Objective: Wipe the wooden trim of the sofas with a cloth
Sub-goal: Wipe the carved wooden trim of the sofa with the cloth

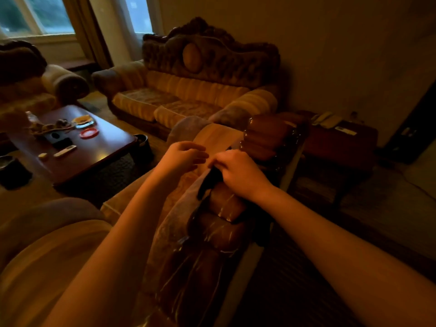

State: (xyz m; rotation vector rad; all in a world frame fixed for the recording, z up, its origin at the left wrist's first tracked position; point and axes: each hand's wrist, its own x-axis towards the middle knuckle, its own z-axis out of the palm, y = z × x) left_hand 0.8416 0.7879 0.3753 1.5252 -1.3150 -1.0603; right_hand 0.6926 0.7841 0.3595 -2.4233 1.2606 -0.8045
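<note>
- So the right hand is curled round a dark cloth, pressing it onto the glossy wooden trim along the near sofa's back.
- Left hand rests just beside it on the upholstery, fingers loosely bent, holding nothing.
- Another sofa sits by the wall, low surface on the left.

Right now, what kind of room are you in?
Probably a living room: an ornate sofa stands by the wall, a coffee table sits before it, and curtained windows are behind.
</note>
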